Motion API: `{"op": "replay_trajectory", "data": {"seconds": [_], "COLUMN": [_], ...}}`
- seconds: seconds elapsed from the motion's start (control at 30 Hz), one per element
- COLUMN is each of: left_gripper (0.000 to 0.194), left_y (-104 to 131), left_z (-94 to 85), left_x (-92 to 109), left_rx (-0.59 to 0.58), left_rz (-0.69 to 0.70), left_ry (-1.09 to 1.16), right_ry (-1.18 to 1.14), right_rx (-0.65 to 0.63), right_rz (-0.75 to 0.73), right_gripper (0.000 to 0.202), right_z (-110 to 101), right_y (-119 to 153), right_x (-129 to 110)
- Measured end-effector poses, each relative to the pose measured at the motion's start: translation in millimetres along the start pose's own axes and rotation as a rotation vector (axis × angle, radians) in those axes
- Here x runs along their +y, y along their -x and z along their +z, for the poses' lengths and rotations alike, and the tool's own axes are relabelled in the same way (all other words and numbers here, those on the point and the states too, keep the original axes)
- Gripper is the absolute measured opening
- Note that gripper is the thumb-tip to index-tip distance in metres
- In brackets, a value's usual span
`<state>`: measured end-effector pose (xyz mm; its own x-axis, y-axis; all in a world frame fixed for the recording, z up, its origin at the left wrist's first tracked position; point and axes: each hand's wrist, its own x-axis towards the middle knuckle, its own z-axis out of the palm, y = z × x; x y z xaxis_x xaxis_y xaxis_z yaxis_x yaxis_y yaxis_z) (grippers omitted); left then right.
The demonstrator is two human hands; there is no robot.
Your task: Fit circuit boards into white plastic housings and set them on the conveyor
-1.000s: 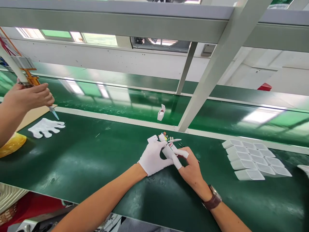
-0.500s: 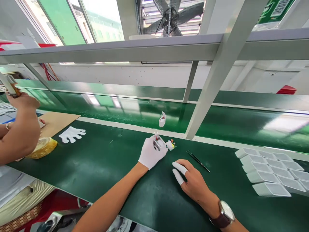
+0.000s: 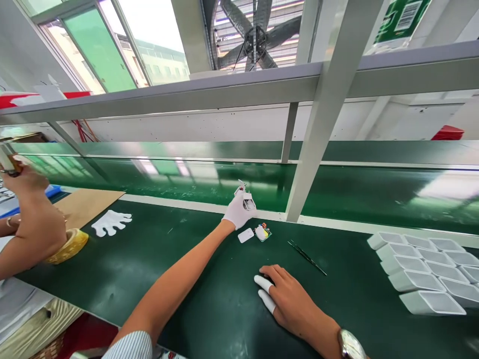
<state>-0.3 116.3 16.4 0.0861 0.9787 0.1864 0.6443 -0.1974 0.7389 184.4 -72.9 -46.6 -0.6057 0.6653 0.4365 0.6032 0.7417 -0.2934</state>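
Observation:
My left hand [image 3: 237,209], in a white glove, reaches to the far edge of the green table and holds a small white case [image 3: 248,202] with its open side up. Small parts stick up beyond the fingers; what they are is too small to tell. Just below lie a white flat cover [image 3: 246,235] and a small circuit board [image 3: 263,232] with a white and yellow part. My right hand [image 3: 282,296], with white covers on two fingers, rests on the table, fingers apart and holding nothing. Black tweezers [image 3: 307,257] lie to its upper right.
White open boxes [image 3: 426,269] stand in rows at the right. A metal post [image 3: 318,119] rises behind the table. At left are a white glove [image 3: 111,222], a yellow tape roll [image 3: 71,248], cardboard [image 3: 88,204] and another person's arm [image 3: 32,224].
My left hand has moved forward to the far edge. The white cover now shows on the table. The white case seen beyond the edge is now behind or at my left fingers.

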Motion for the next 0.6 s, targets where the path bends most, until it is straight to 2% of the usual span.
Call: {"op": "replay_trajectory", "data": {"seconds": [0.17,0.3,0.37,0.47,0.53,0.6], "left_gripper": [0.049,0.039,0.036,0.028,0.025,0.030], "left_y": [-62.6,-92.1,-95.8,-88.6,-74.7,-53.1], "left_z": [37.7,48.8,48.2,40.0,31.0,20.8], "left_x": [4.8,2.8,0.4,-2.7,-3.2,-2.4], "left_rx": [-0.074,-0.088,-0.090,-0.097,-0.110,-0.133], "left_rz": [-0.004,-0.061,-0.085,-0.120,-0.123,-0.100], "left_ry": [0.025,0.018,0.012,-0.004,-0.011,-0.010], "right_ry": [-0.032,-0.068,-0.068,-0.057,-0.048,-0.036], "right_rx": [-0.069,-0.111,-0.123,-0.137,-0.144,-0.142], "right_rz": [0.038,0.068,0.078,0.081,0.075,0.066], "right_gripper": [0.026,0.026,0.025,0.022,0.022,0.021], "right_z": [-9.4,-10.0,-8.7,-7.9,-8.2,-8.2], "right_y": [-3.3,-3.4,-2.6,-1.8,-1.5,-0.9], "right_x": [-0.7,1.6,1.9,1.0,0.2,0.0]}}
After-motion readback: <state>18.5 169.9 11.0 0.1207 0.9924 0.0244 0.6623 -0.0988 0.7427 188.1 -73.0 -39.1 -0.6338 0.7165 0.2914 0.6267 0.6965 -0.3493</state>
